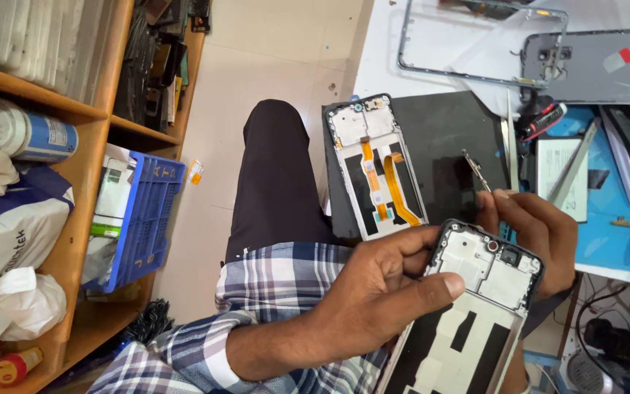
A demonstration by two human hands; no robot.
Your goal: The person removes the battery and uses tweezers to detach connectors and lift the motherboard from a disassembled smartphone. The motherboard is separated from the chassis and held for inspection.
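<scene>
Left hand (380, 292) sits closest, wrapped around the edge of a phone frame (475, 321), thumb pressed flat across its upper face, fingers curled behind. That frame tilts up from the lower right, camera end toward the top. Right hand (537, 230) comes in from behind the frame, fingertips pinched together on thin tweezers (477, 172) that point up and left over the black mat (461, 157). Beside the tweezers, a second frame (377, 168) with orange ribbon cables lies on the mat's left side, half over its edge. Farther back on the surface (384, 44), a bare bezel (479, 36) and grey back cover (596, 66) rest. Blue crate (144, 219) stands on the floor, left.
</scene>
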